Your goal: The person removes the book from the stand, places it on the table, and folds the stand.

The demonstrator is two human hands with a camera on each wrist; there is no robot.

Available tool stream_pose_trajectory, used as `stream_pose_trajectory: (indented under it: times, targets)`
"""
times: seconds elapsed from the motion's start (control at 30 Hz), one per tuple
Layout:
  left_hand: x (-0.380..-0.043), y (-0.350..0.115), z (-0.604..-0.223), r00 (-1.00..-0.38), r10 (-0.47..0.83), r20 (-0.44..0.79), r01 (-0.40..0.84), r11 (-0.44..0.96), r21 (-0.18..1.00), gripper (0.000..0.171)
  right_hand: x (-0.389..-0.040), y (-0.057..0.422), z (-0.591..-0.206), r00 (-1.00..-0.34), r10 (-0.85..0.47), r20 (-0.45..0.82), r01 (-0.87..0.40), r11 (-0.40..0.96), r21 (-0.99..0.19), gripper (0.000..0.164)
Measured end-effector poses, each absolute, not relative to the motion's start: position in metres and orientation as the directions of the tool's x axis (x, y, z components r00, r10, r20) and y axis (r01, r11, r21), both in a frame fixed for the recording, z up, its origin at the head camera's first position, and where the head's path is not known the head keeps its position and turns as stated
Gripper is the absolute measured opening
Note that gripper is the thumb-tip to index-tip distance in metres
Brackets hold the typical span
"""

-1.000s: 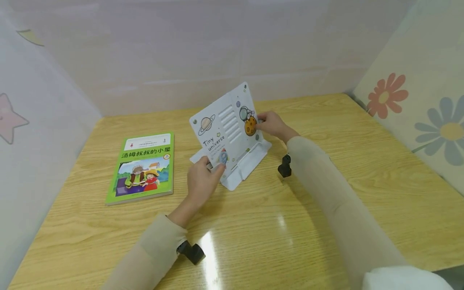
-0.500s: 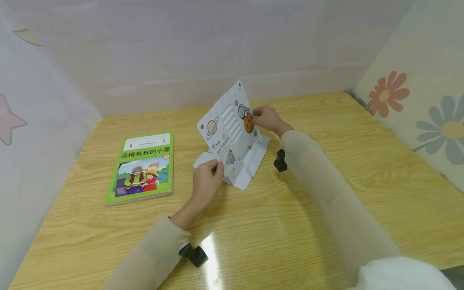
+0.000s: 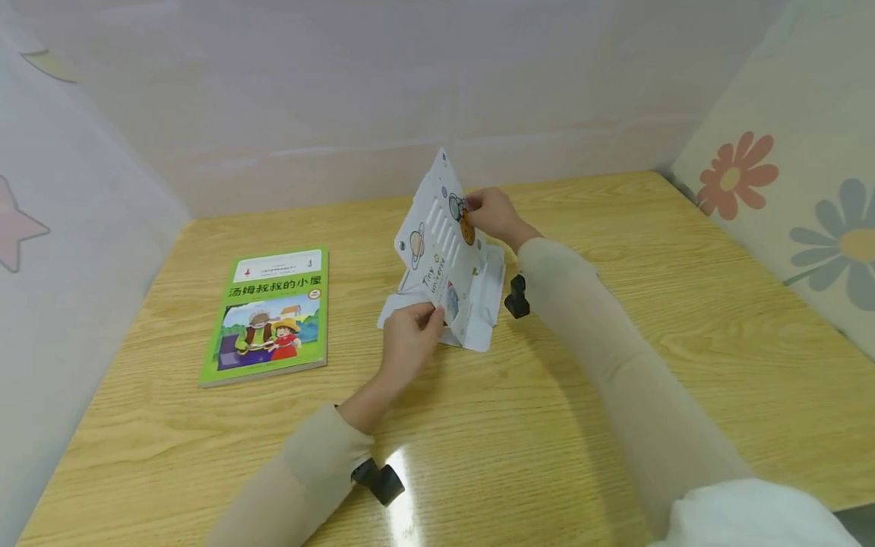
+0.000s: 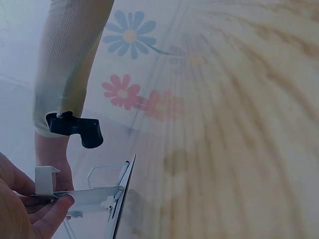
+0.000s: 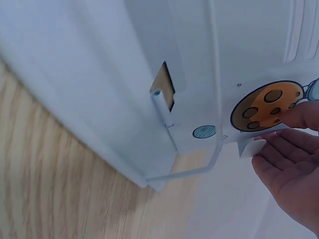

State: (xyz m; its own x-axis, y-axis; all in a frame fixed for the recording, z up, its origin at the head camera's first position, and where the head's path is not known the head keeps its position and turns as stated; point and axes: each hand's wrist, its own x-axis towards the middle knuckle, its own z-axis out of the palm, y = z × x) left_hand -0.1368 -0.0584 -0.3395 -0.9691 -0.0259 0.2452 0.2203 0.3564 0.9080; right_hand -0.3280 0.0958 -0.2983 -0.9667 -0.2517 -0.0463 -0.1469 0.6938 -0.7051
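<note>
A white book stand printed with a ringed planet, "Tiny universe" and an orange moon stands on the wooden table, its panel raised and leaning back from its base. My left hand pinches the panel's near lower edge between thumb and fingers. On the far edge, beside the orange moon, my right hand grips the panel with the thumb in front and the fingers behind. In the left wrist view, the stand shows edge-on with a wire piece behind it.
A green picture book lies flat on the wooden table, left of the stand. A pale wall rises behind the table. Flower-printed panels stand at the right.
Both hands have turned the book stand so its front faces further right. The left hand has moved right and the right hand slightly left. The green book has stayed put.
</note>
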Motion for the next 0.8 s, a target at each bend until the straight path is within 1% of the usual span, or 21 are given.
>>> stream_pose_trajectory:
  times: [0.2,0.47,0.8]
  targets:
    - [-0.138,-0.048,-0.342,-0.976,-0.018,0.218,0.201,0.32,0.926,0.018,-0.327,0.088,-0.293,-0.971,-0.235,-0.052,-0.119,0.656,-0.745,0.043]
    - [-0.139,-0.033,-0.343,-0.98,0.022,0.196,0.194,0.299,0.934,0.019,-0.326,0.081,-0.287,-0.964,-0.244,-0.104,-0.086,0.657,-0.749,0.043]
    - [-0.14,-0.019,-0.341,-0.982,0.042,0.184,0.188,0.266,0.945,0.02,-0.325,0.076,-0.274,-0.93,-0.326,-0.169,-0.102,0.673,-0.733,0.047]
